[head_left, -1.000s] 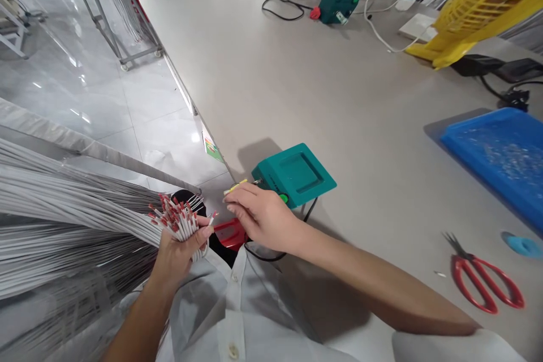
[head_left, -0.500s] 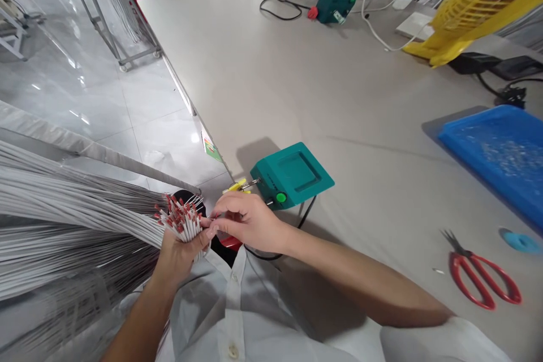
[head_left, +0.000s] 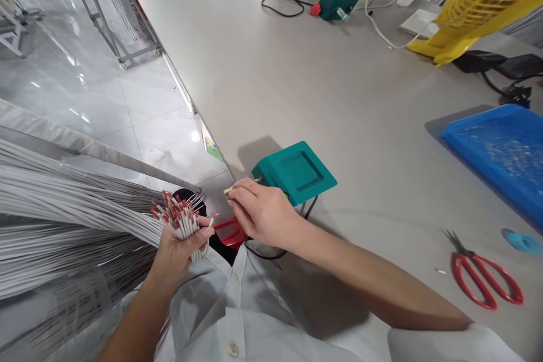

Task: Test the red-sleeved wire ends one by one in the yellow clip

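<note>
A thick bundle of white wires [head_left: 186,231] with red ends is gathered in my left hand [head_left: 180,251], its fingers wrapped round it. One wire [head_left: 212,218] stands apart from the bundle at my left thumb, its tip pointing up to the right. My right hand [head_left: 263,212] is closed, fingertips pinched on a small yellow clip [head_left: 229,189] at the table's edge, of which only the end shows. Just beyond that hand lies a teal device [head_left: 297,167] with a square recess; its green button is mostly covered by the hand.
Long white wires [head_left: 76,198] run off to the left on a rack. On the table lie red-handled scissors [head_left: 475,274], a blue tape roll [head_left: 522,242], a blue tray [head_left: 500,153], a yellow fan [head_left: 475,5] and a second green device [head_left: 339,1] with cables.
My right hand has moved away from the wire tips at my left hand, rightward and up to the yellow clip. A single wire now shows at my left thumb.
</note>
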`<action>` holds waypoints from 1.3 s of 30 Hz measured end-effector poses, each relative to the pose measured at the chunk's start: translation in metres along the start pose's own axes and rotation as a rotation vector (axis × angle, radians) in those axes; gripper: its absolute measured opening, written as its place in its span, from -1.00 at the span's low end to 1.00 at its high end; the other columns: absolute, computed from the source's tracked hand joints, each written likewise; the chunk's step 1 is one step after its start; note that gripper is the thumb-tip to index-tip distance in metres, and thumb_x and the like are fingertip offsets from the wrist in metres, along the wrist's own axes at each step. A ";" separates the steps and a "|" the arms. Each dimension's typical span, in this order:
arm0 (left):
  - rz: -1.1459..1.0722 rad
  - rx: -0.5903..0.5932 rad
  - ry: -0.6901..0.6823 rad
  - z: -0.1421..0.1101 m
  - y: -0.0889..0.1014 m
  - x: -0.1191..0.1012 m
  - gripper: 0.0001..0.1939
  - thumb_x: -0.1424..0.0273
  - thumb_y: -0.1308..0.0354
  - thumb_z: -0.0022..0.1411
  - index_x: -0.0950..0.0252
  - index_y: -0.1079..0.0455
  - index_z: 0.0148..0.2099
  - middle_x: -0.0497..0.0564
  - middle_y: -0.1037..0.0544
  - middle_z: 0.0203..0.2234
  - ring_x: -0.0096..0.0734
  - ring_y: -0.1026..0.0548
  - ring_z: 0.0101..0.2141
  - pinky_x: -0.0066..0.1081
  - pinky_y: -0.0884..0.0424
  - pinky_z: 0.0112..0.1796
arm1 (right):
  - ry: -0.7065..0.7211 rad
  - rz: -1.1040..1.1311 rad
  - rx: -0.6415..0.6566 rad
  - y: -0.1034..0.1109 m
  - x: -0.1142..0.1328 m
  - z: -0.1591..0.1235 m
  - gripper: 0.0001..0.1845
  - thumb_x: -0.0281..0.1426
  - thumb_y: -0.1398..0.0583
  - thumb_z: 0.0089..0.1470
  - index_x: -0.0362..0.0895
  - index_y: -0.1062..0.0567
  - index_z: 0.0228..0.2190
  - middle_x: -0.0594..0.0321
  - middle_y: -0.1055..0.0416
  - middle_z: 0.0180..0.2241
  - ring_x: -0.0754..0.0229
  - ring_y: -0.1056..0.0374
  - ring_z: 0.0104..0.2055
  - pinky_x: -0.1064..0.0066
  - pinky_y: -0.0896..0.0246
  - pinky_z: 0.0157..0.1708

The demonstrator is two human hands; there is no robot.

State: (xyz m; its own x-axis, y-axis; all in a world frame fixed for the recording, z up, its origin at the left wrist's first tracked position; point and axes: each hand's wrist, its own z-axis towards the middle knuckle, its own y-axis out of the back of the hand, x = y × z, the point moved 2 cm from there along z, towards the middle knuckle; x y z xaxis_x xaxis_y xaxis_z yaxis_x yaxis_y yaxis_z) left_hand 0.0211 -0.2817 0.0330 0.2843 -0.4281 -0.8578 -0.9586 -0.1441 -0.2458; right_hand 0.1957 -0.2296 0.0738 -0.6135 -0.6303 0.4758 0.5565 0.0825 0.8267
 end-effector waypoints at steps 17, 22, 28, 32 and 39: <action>0.131 0.088 -0.088 0.001 0.000 0.004 -0.84 0.44 -0.29 -0.02 0.30 -0.36 -0.37 -0.18 -0.36 -0.66 -0.66 -0.29 -0.64 -0.62 -0.22 -0.61 | -0.077 0.368 0.186 -0.010 0.009 0.004 -0.94 -0.56 -0.12 -0.07 -0.18 -0.36 -0.49 0.30 -0.27 -0.53 0.34 -0.17 -0.52 0.53 -0.04 -0.52; 0.107 0.061 -0.085 0.002 0.000 0.005 -0.82 0.43 -0.30 -0.02 0.28 -0.36 -0.36 -0.18 -0.39 -0.63 -0.66 -0.30 -0.64 -0.61 -0.26 -0.60 | -0.120 0.135 0.092 -0.005 0.005 0.002 -0.88 -0.52 -0.03 0.02 -0.19 -0.37 -0.44 0.16 -0.35 -0.41 0.24 -0.25 -0.39 0.46 -0.11 -0.45; 0.092 0.038 -0.106 0.002 -0.002 0.003 -0.81 0.44 -0.31 -0.06 0.30 -0.36 -0.38 -0.18 -0.39 -0.62 -0.66 -0.31 -0.64 -0.62 -0.26 -0.62 | -0.453 0.743 0.150 -0.023 0.001 -0.006 -0.88 -0.35 -0.17 -0.02 -0.16 -0.42 -0.46 0.31 -0.35 -0.55 0.34 -0.23 -0.55 0.51 -0.12 -0.56; 0.110 0.037 -0.098 0.003 -0.005 0.003 -0.82 0.43 -0.31 -0.06 0.33 -0.36 -0.40 -0.17 -0.38 -0.65 -0.65 -0.30 -0.65 -0.61 -0.25 -0.63 | -0.636 1.029 0.174 -0.039 0.005 -0.012 -0.79 -0.26 -0.22 -0.08 -0.16 -0.41 -0.48 0.34 -0.32 -0.61 0.33 -0.23 -0.59 0.50 -0.12 -0.60; 0.095 0.032 -0.092 0.001 -0.001 0.007 -0.81 0.45 -0.31 -0.08 0.32 -0.36 -0.39 -0.17 -0.37 -0.67 -0.65 -0.29 -0.67 -0.61 -0.23 -0.63 | -0.376 0.743 0.080 -0.027 0.007 -0.007 -0.89 -0.43 -0.15 -0.02 -0.15 -0.34 -0.54 0.34 -0.27 -0.59 0.34 -0.15 -0.55 0.50 -0.06 -0.54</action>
State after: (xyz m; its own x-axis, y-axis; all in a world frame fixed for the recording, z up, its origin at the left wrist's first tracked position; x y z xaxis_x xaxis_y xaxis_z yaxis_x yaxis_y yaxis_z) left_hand 0.0246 -0.2837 0.0266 0.1907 -0.3545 -0.9154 -0.9816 -0.0775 -0.1745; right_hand 0.1804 -0.2412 0.0524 -0.2563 -0.0912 0.9623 0.8573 0.4385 0.2699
